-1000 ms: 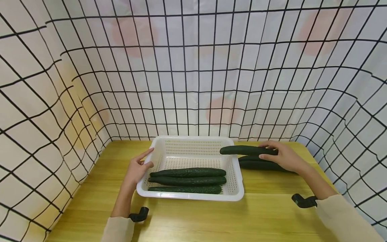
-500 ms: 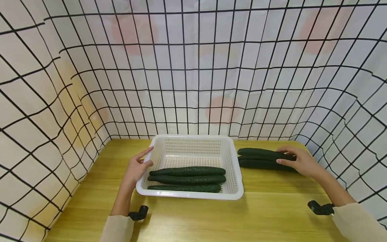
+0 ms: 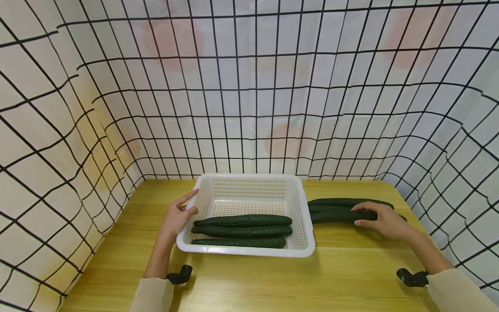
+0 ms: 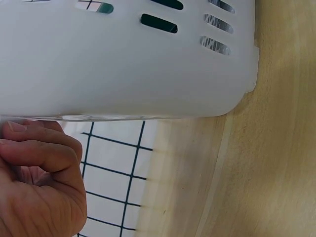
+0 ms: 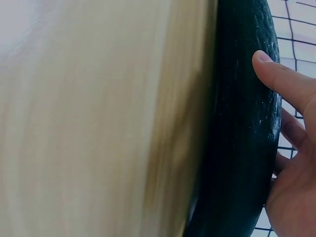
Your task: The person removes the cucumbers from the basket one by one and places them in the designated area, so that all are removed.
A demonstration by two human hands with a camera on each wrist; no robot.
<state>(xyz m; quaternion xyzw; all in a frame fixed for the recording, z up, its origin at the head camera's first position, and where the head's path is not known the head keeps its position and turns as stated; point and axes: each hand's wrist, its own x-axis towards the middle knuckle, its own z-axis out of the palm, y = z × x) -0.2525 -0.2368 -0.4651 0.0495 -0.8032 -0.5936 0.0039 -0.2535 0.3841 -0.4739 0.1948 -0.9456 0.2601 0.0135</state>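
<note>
our left hand (image 3: pixel 175 219) holds the left rim of the white basket (image 3: pixel 249 251), its fingers curled at the edge. inside, three cucumbers (image 3: pixel 242 232) lie left to right along the near side. on the counter (image 3: pixel 241 281), right of the basket, our right hand (image 3: pixel 383 220) holds the near cucumber (image 3: pixel 335 216) between thumb and fingers, beside a far cucumber (image 3: pixel 347 201).
</note>
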